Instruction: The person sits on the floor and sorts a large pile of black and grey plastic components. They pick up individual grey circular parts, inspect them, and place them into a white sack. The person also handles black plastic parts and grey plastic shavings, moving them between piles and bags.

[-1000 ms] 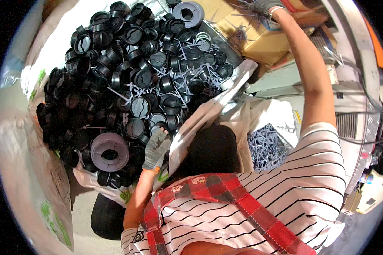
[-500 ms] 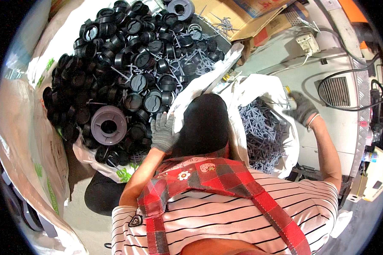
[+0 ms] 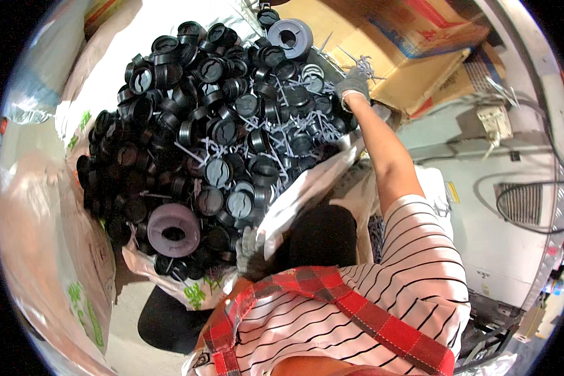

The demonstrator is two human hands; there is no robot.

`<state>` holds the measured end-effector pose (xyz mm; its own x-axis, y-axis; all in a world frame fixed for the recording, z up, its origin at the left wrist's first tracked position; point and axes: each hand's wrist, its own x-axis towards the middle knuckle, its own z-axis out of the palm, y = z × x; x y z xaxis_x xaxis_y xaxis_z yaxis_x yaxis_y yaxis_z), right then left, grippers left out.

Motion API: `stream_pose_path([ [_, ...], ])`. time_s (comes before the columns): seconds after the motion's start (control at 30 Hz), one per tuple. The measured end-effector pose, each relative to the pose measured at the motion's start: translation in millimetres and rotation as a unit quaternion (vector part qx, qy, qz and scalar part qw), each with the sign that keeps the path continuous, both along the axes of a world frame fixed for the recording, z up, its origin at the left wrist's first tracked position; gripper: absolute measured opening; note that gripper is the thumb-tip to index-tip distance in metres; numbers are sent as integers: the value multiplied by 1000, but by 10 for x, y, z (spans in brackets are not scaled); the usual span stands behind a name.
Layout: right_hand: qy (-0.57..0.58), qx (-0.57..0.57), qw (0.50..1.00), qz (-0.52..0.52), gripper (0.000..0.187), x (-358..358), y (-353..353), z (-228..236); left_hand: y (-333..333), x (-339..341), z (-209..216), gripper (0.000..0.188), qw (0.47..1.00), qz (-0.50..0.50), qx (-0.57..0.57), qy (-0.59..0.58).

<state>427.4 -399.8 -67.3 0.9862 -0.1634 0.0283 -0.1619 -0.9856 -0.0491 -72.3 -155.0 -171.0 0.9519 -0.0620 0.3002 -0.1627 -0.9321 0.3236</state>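
Right grip [image 3: 355, 83] forward, snug round sticks [image 3: 365, 65]

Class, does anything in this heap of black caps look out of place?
Yes: a large grey ring on the near side and another at the far end look odd, being bigger and paler than the black caps around them.

Caps [image 3: 217, 172] lie heaped in front, sprues [image 3: 214, 150] among them (mostly rightward), a carton [image 3: 413, 56] beyond right, a cabinet [image 3: 482, 250] at right.
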Motion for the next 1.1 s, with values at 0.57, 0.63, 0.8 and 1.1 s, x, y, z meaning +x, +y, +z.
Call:
stream_pose_path([
  [0.57, -197, 219, 956, 1, 34, 661, -62, 279, 30, 65, 240, 59, 996, -17, -65, 57],
  [0.63, -234, 276, 929, 71, 38, 582, 119, 422, 23, 77, 207, 60, 998, -18, -53, 40],
  [0.8, -177, 210, 916, 292, 43, -912, 379, 1535, -77, 38, 226, 61, 999, 12, -39, -18],
  [1.1, 239, -17, 951, 198, 63, -3623, -1498, 2199, -57, -34, 214, 71, 997, 1, -64, 39],
])
